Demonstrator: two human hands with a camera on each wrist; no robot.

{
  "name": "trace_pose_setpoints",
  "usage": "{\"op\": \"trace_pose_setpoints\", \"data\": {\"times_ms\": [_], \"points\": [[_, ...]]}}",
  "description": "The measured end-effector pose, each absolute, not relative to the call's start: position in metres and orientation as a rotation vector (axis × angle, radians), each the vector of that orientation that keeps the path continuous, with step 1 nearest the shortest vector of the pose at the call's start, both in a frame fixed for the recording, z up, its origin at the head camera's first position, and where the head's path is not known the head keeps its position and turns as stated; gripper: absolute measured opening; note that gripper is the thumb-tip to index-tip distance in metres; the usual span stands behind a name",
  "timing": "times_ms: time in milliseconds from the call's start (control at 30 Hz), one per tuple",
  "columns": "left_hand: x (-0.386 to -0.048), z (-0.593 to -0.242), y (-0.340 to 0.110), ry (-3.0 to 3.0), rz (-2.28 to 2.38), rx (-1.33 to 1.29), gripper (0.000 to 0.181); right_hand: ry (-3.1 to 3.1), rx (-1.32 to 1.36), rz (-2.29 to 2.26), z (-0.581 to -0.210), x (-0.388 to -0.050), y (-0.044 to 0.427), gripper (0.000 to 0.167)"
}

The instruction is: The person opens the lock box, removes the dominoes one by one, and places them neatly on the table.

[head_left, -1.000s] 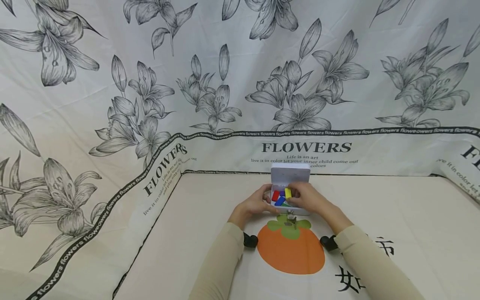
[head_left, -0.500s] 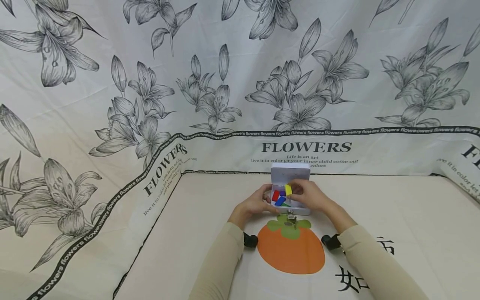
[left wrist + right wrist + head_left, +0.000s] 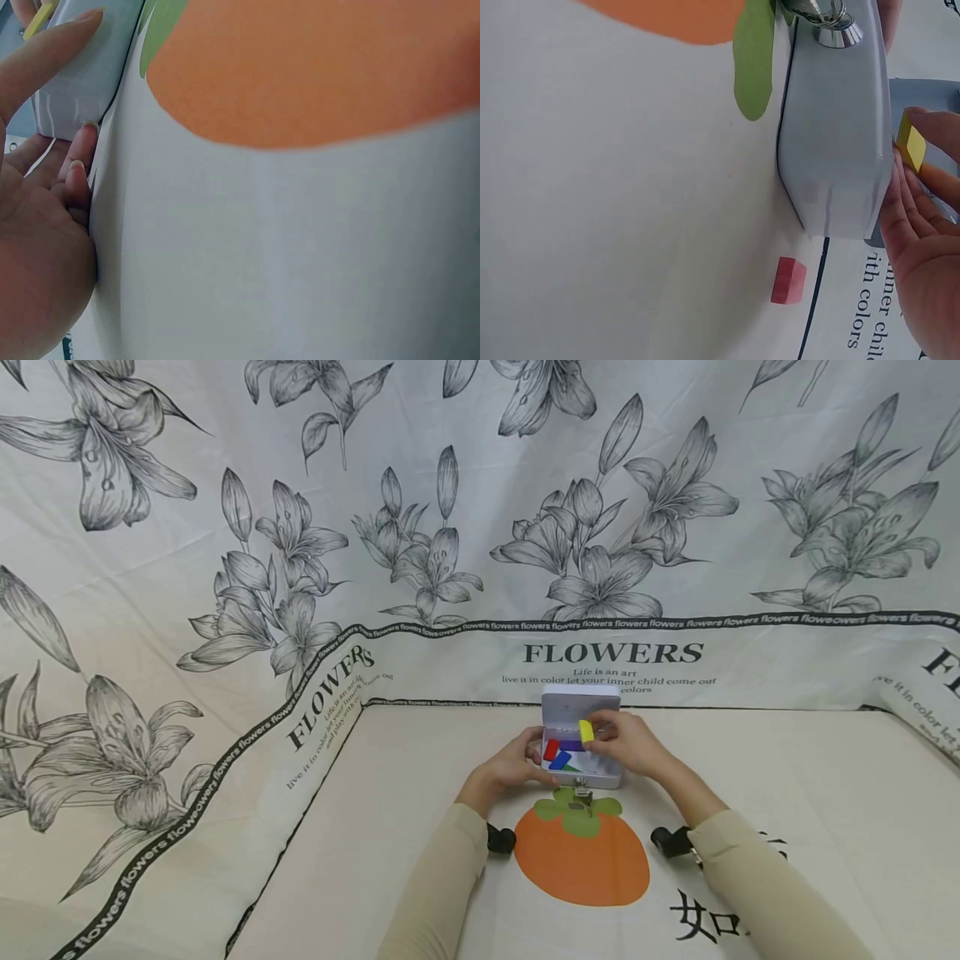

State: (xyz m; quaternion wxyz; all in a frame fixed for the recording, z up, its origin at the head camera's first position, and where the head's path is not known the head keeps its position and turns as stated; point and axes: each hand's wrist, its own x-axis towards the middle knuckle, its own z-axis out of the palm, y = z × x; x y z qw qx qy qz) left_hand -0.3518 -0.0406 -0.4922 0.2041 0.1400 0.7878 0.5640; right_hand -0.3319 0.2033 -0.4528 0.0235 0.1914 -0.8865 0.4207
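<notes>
An open white hinged box holds red, blue, purple and green pieces. My left hand grips its left end; in the left wrist view that hand has its thumb across the box's front wall. My right hand pinches a yellow block above the box's right part. In the right wrist view the yellow block is between thumb and fingers of the right hand.
A reddish block lies on the cloth beside the box's right end, in the right wrist view. A metal latch hangs at the box's front, above a printed orange fruit. Flowered cloth rises behind the box.
My right hand has lifted the yellow block and shifted it slightly right, showing more of the purple piece. My left hand and the box have stayed in place.
</notes>
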Motion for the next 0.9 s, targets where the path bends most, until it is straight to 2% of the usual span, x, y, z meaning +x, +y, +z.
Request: {"op": "trace_pose_setpoints", "data": {"times_ms": [267, 567, 900], "points": [[-0.353, -0.493, -0.040, 2.217, 1.560, 0.383, 0.098, -2.775, 0.549, 1.193, -0.451, -0.326, 0.211, 0.043], [-0.353, -0.494, -0.040, 2.211, 1.580, 0.403, 0.098, -2.841, 0.455, 1.248, -0.449, -0.317, 0.225, 0.050], [-0.351, -0.492, -0.041, 2.221, 1.562, 0.414, 0.098, -2.827, 0.485, 1.159, -0.447, -0.309, 0.238, 0.047]]}}
